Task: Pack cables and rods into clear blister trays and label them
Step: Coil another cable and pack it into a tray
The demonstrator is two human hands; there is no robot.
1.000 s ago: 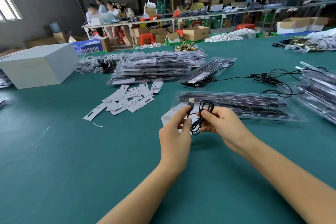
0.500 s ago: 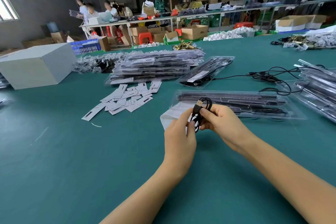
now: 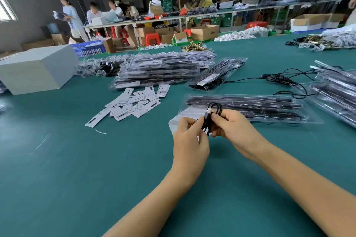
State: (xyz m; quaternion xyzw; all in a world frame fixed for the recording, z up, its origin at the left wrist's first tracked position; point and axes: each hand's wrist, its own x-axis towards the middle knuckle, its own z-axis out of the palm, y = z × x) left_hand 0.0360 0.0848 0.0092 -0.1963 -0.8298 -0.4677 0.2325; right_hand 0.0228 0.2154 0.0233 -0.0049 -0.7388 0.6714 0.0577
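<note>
A coiled black USB cable [image 3: 212, 112] is held above the green table [image 3: 81, 169], its silver plug pointing up. My left hand [image 3: 189, 141] pinches the coil's lower left side and my right hand [image 3: 234, 129] grips its right side. Just behind the hands lies a clear blister tray [image 3: 250, 107] holding black rods. White paper labels [image 3: 133, 105] lie scattered to the left. A stack of packed trays [image 3: 163, 69] sits farther back.
A white box [image 3: 36, 69] stands at the far left. Loose black cables [image 3: 285, 80] trail at the right, beside another tray pile [image 3: 339, 90]. One filled tray [image 3: 217, 76] lies behind the rods tray. People work at a distant bench.
The loose cable loop has been drawn into a tighter coil. My hands have closed in on each other, and the plug now stands against my right fingers.
</note>
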